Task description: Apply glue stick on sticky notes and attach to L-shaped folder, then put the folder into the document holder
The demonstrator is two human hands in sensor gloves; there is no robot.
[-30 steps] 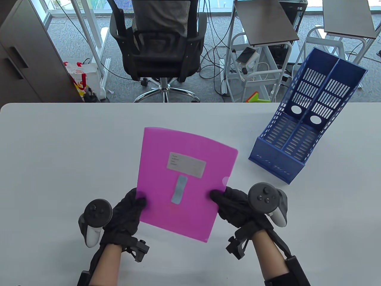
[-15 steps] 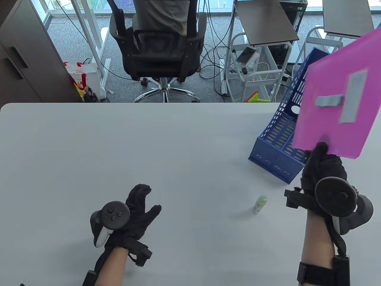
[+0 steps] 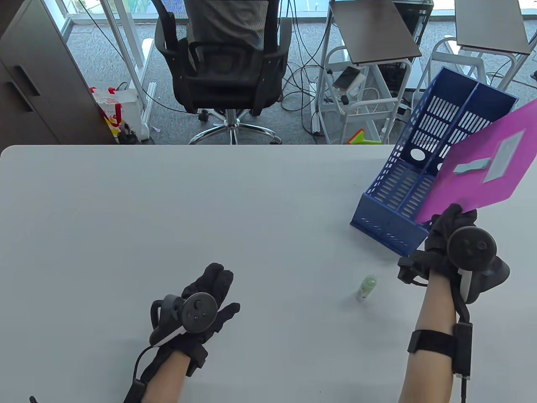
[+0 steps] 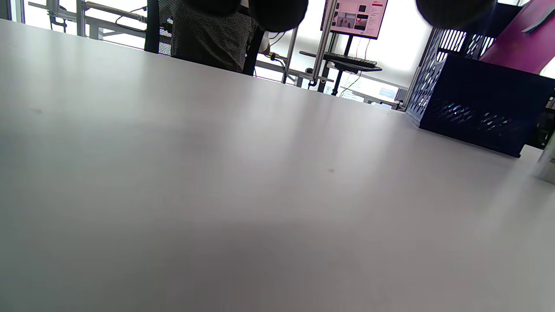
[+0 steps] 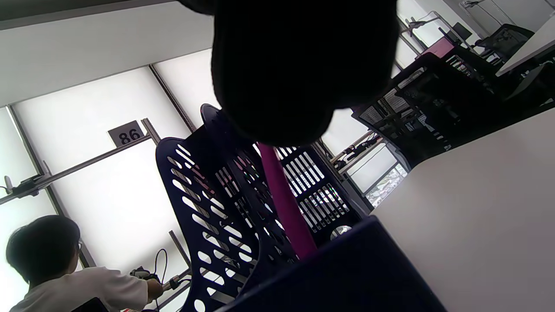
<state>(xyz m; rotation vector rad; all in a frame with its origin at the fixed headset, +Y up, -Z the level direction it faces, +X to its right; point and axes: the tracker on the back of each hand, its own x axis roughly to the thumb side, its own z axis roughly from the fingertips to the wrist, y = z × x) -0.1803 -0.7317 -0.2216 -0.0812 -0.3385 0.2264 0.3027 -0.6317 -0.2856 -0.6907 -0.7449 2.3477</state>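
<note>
My right hand (image 3: 453,222) pinches the lower corner of the pink L-shaped folder (image 3: 482,168), which tilts in the air over the right side of the blue document holder (image 3: 394,197). A grey label and a small bluish sticky note (image 3: 472,166) are stuck on the folder's face. In the right wrist view the folder (image 5: 286,208) shows edge-on, reaching down into the holder (image 5: 217,216) below my dark fingers (image 5: 299,65). My left hand (image 3: 212,289) rests flat on the table (image 3: 168,210) with its fingers straight, holding nothing. A glue stick (image 3: 366,287) lies on the table left of my right wrist.
A black office chair (image 3: 226,63) stands beyond the table's far edge, with white racks and cables behind the holder. In the left wrist view the holder (image 4: 472,104) rises at the right end of the table. A person sits in the background of the right wrist view.
My left hand let go of the folder and settled flat on the table. My right hand carried the folder up and right to the holder, then tilted and lowered it. The glue stick came into sight.
</note>
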